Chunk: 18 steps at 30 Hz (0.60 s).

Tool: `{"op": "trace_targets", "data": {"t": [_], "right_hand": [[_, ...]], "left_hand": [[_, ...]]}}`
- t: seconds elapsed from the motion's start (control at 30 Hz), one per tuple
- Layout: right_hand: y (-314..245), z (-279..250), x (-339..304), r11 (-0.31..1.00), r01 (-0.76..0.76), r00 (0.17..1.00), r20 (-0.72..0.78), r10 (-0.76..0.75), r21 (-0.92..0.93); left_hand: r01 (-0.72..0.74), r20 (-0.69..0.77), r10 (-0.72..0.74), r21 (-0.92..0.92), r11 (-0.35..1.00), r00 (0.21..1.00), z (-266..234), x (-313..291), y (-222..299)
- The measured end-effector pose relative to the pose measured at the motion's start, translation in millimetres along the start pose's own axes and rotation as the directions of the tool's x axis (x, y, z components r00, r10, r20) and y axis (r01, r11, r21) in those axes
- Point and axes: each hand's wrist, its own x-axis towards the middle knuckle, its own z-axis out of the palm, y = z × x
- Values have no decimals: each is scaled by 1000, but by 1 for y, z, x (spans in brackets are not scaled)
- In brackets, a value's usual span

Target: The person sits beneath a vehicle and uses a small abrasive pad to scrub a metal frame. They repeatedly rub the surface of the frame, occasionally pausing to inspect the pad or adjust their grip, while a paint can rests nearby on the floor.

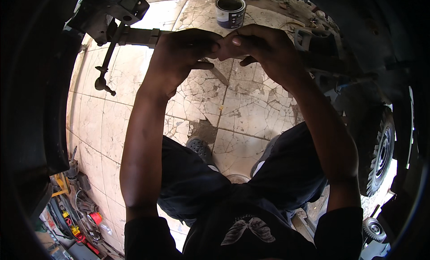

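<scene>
My left hand [179,54] and my right hand [266,47] are raised at the far middle, with their thumbs nearly meeting. Both sets of fingers are curled; what lies inside them is hidden by the hands. A dark metal bar [139,36] comes in from the left and disappears behind my left hand. From a metal bracket [123,11] at its left end, a thin rod [107,58] with a ball joint [101,83] hangs down. Just below my hands a narrow, flat strip [218,74] slants down to the right; I cannot tell whether it is held.
An open paint can [230,18] stands on the cracked tile floor [188,103] beyond my hands. Dark metal parts [318,42] and a tyre [380,152] line the right side. Several tools and parts, some yellow and red [74,224], lie at the lower left.
</scene>
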Motion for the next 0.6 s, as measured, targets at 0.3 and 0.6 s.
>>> {"op": "trace_targets", "data": {"t": [0.3,0.6], "right_hand": [[-5,-7,0,930,-108,978,207,35,353],[-7,7,1,952,-42,990,140,-1,303]], "left_hand": [[-99,22,101,-90,991,995,10,-5,3],[-156,7,157,-73,985,988,9,-4,3]]}}
